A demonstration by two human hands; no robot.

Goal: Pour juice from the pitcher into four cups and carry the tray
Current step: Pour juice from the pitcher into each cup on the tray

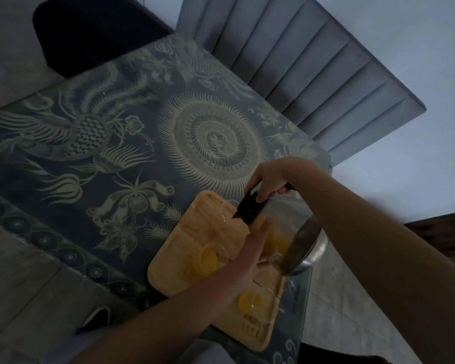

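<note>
A glass pitcher [279,240] with a black lid and a steel base is tipped over the wooden tray [174,274], orange juice inside it. My right hand [269,181] grips its black handle from above. My left hand [252,258] lies flat against the pitcher's glass side. The black spout points into an empty-looking clear cup [227,215] at the tray's far end. Two clear cups hold juice: one [208,258] mid-tray, one [255,303] near the tray's near end. A fourth cup is hidden, if present.
The tray sits at the right corner of a table [103,166] covered by a dark patterned cloth under glass. A grey padded chair [313,74] stands at the far side, a black chair [90,30] at the far left. Floor shows right of the table edge.
</note>
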